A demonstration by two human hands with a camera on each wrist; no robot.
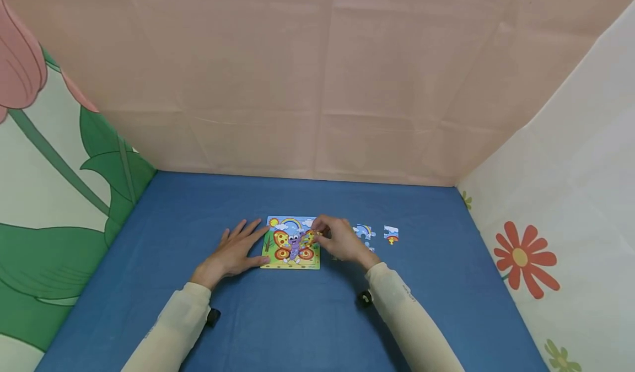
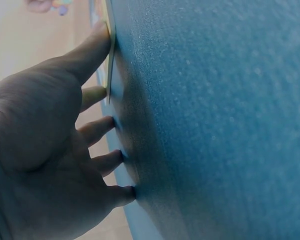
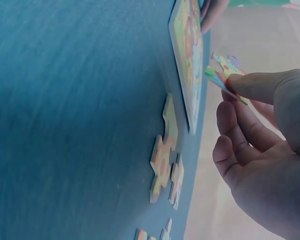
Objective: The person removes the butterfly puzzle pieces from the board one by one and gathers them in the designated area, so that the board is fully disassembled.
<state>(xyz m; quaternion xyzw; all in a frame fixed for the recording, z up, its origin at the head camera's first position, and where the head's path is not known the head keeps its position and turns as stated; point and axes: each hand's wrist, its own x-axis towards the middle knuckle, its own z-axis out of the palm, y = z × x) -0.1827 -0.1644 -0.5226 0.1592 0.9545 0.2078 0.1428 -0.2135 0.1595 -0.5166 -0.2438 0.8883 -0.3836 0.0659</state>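
Note:
A butterfly puzzle board (image 1: pixel 288 254) lies flat on the blue table. My left hand (image 1: pixel 233 253) spreads its fingers at the board's left side, thumb and index fingertip touching its edge; the other fingertips rest on the cloth, as the left wrist view shows. Above the board's right part, my right hand (image 1: pixel 342 241) pinches a colourful puzzle piece (image 3: pixel 224 75) between thumb and fingers. In the right wrist view that piece is tilted and raised off the board. Loose puzzle pieces (image 3: pixel 162 162) lie on the table to the board's right, partly hidden by my right hand in the head view.
A rainbow piece (image 1: pixel 364 231) and a separate piece (image 1: pixel 391 234) lie right of my right hand. The blue tablecloth (image 1: pixel 278 322) spans between a pinkish back wall (image 1: pixel 317 85), a flowered right wall (image 1: pixel 570 195) and a left wall with green leaves (image 1: pixel 44 262).

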